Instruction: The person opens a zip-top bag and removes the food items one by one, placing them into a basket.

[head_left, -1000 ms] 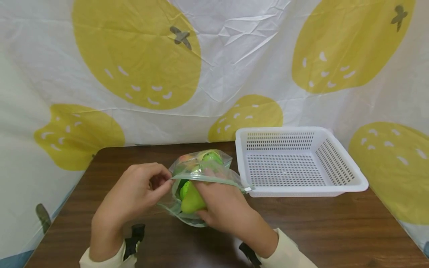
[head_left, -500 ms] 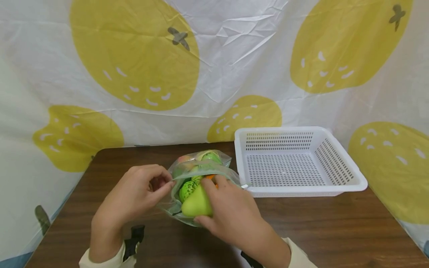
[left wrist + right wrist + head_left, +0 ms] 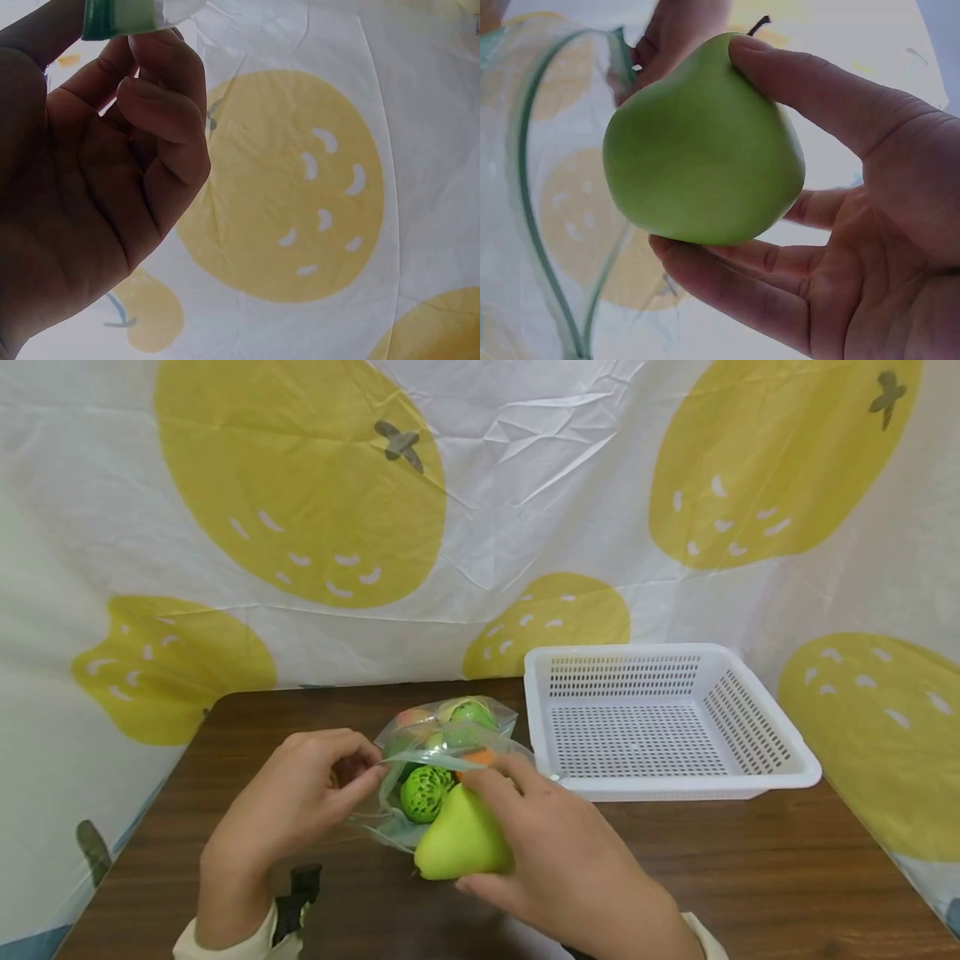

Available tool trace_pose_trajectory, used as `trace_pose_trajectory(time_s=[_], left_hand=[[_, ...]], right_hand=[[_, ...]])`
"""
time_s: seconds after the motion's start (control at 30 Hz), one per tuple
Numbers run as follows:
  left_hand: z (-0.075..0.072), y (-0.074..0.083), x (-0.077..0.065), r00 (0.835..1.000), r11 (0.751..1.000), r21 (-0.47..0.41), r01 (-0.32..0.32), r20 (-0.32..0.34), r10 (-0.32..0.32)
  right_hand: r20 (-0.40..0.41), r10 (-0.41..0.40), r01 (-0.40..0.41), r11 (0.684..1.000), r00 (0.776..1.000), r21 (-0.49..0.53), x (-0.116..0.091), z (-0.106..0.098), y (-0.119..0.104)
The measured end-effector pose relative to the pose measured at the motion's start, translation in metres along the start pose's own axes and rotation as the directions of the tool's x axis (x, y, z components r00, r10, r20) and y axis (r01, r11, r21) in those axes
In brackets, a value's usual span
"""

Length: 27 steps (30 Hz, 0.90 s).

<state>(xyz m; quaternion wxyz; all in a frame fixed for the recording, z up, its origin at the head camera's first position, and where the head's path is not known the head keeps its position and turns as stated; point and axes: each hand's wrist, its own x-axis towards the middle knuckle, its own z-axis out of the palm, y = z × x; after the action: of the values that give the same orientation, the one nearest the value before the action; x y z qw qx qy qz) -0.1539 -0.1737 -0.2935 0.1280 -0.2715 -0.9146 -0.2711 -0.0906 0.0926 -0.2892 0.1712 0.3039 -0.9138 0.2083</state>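
A green pear with a dark stem is held in my right hand, just in front of the mouth of a clear zip bag. In the right wrist view the thumb lies on one side of the pear and the fingers on the other. My left hand pinches the bag's left edge between thumb and fingertips; in the left wrist view a green strip of the bag shows at those fingertips. Inside the bag are a green textured round fruit, something orange and several other fruits.
A white plastic basket with slotted walls stands at the back right of the brown wooden table, right beside the bag. Behind the table hangs a white cloth printed with yellow fruit.
My right hand has drawn the pear out of the bag, toward me and slightly right. More of the green textured fruit and the orange thing now shows. The left hand has stayed on the bag's edge.
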Motion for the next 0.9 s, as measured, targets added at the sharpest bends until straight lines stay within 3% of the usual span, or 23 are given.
trace_pose_trajectory(time_s=[0.27,0.57,0.73,0.9], left_hand=[[-0.002,-0.001,-0.001,1.0,1.0,-0.009,0.007,0.012,-0.006],[-0.005,-0.002,-0.001,1.0,1.0,-0.012,0.003,0.017,-0.003],[-0.005,-0.002,-0.001,1.0,1.0,-0.026,0.008,0.019,-0.008],[-0.005,-0.003,-0.001,1.0,1.0,-0.024,0.004,0.021,-0.003]], right_hand=[[-0.126,-0.133,0.14,0.989,0.983,0.05,-0.004,-0.014,0.013],[-0.184,-0.116,0.131,0.989,0.976,0.069,0.0,-0.035,0.031],[-0.149,-0.172,0.169,0.985,0.974,-0.029,0.011,-0.05,0.046],[-0.028,-0.173,0.166,0.972,0.985,-0.167,0.03,-0.069,0.061]])
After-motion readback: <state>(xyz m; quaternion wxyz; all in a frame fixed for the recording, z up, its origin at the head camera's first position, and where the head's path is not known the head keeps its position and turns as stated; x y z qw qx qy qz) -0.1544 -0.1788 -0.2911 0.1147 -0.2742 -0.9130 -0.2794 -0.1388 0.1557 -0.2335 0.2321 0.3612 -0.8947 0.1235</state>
